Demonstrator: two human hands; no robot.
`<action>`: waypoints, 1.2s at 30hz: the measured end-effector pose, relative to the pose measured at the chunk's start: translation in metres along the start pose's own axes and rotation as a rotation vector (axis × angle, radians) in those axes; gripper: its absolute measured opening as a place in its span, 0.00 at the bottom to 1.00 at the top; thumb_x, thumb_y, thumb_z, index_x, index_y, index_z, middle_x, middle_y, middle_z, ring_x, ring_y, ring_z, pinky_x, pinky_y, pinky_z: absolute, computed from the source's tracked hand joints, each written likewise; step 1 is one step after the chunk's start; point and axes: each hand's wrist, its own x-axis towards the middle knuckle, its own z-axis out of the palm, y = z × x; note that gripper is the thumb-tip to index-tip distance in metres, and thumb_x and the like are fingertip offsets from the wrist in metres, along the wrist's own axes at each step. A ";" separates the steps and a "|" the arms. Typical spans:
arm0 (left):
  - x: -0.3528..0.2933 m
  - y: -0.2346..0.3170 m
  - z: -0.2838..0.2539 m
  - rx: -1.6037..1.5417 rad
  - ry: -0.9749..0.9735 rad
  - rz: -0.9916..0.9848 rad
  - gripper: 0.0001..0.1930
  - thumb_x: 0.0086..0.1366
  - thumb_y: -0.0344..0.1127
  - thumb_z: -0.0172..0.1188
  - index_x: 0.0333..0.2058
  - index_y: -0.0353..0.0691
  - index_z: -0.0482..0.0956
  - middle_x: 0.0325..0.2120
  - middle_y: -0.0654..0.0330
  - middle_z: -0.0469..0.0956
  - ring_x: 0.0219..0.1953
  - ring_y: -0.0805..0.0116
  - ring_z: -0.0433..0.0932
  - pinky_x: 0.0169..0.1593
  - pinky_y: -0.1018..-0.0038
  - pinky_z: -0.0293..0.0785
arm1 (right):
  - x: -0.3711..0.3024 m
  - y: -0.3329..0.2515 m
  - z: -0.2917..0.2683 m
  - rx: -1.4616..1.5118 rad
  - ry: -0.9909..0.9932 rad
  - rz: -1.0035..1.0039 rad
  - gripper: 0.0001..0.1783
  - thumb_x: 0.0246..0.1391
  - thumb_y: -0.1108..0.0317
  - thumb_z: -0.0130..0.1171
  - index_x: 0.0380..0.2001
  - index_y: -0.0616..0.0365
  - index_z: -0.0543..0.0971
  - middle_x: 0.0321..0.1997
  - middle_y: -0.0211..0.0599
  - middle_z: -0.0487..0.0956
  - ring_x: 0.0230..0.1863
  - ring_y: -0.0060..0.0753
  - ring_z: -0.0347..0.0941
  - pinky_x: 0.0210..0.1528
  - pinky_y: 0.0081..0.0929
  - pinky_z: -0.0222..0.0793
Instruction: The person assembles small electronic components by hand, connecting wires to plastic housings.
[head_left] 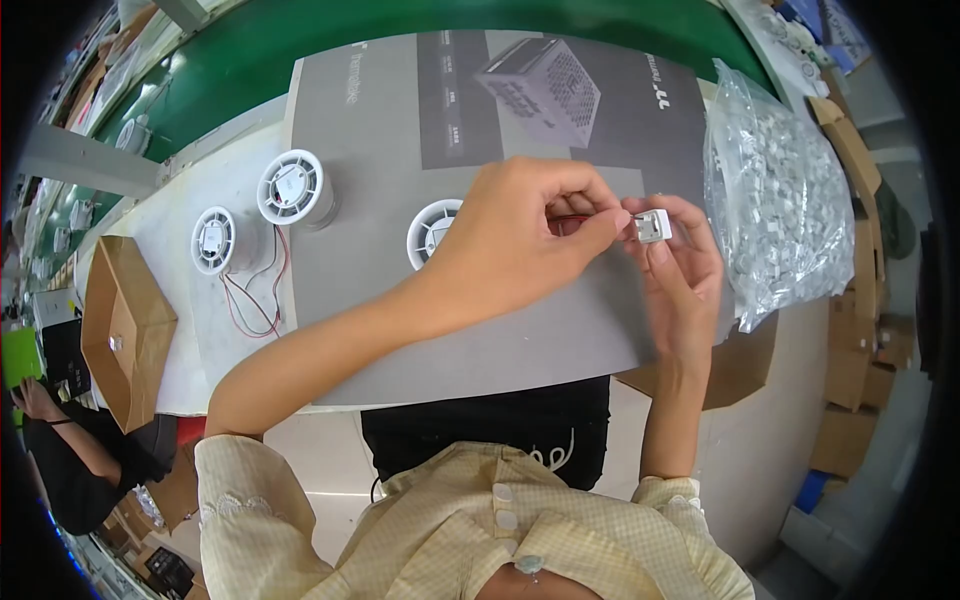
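Note:
My right hand (685, 270) pinches a small white plastic connector housing (654, 226) between thumb and fingers, its open side facing up. Right beside it, my left hand (535, 220) is closed in a pinch on thin red and dark wires (569, 218), with the fingertips touching or nearly touching the housing. Partly hidden behind the left hand is a round white spoked fan-like unit (430, 236). Two more such white units, one farther back (290, 187) and one nearer (213, 240), stand to the left, with red and dark leads (262, 315) trailing from them.
Grey printed cardboard (480, 350) covers the worktop under my hands. A clear plastic bag of small white parts (780, 200) lies at the right. An open cardboard box (135, 330) sits at the left edge, near another person's arm (85, 445). Green surface (400, 20) runs behind.

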 end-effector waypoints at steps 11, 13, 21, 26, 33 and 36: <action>0.001 0.001 0.000 0.074 0.054 -0.002 0.06 0.64 0.28 0.66 0.38 0.32 0.83 0.28 0.63 0.83 0.31 0.82 0.78 0.36 0.83 0.73 | 0.000 -0.005 0.012 -0.418 0.108 -0.220 0.19 0.57 0.81 0.62 0.52 0.70 0.75 0.51 0.49 0.80 0.52 0.34 0.78 0.54 0.28 0.73; 0.000 0.003 -0.001 0.008 0.052 -0.048 0.06 0.63 0.28 0.67 0.38 0.32 0.83 0.29 0.63 0.83 0.31 0.81 0.78 0.36 0.83 0.74 | 0.001 -0.004 0.013 -0.416 0.114 -0.208 0.19 0.57 0.81 0.62 0.52 0.71 0.75 0.51 0.49 0.80 0.52 0.34 0.78 0.54 0.28 0.73; -0.002 0.006 -0.003 0.127 -0.025 -0.019 0.05 0.63 0.26 0.65 0.37 0.34 0.84 0.29 0.62 0.84 0.32 0.79 0.80 0.38 0.79 0.76 | -0.001 0.000 0.010 -0.617 0.065 -0.320 0.18 0.56 0.82 0.62 0.51 0.70 0.77 0.55 0.51 0.78 0.56 0.35 0.74 0.59 0.32 0.71; -0.002 0.004 -0.004 0.057 -0.094 -0.005 0.04 0.63 0.25 0.63 0.37 0.32 0.83 0.28 0.59 0.84 0.32 0.75 0.82 0.42 0.75 0.78 | -0.003 -0.008 0.004 -0.670 0.040 -0.304 0.18 0.54 0.83 0.63 0.50 0.69 0.78 0.53 0.48 0.78 0.55 0.35 0.74 0.60 0.31 0.70; -0.003 0.011 -0.007 0.226 -0.006 0.035 0.06 0.61 0.26 0.65 0.36 0.33 0.79 0.29 0.56 0.84 0.30 0.71 0.82 0.40 0.75 0.78 | -0.006 -0.026 0.012 -0.724 -0.023 -0.092 0.19 0.53 0.79 0.66 0.50 0.69 0.79 0.44 0.40 0.78 0.47 0.27 0.74 0.49 0.23 0.71; -0.003 0.018 -0.005 0.301 -0.005 0.007 0.11 0.60 0.28 0.68 0.39 0.35 0.76 0.27 0.56 0.85 0.28 0.70 0.82 0.37 0.75 0.78 | -0.007 -0.023 0.011 -0.586 0.029 0.034 0.19 0.53 0.80 0.66 0.49 0.70 0.79 0.45 0.41 0.78 0.49 0.29 0.75 0.51 0.25 0.72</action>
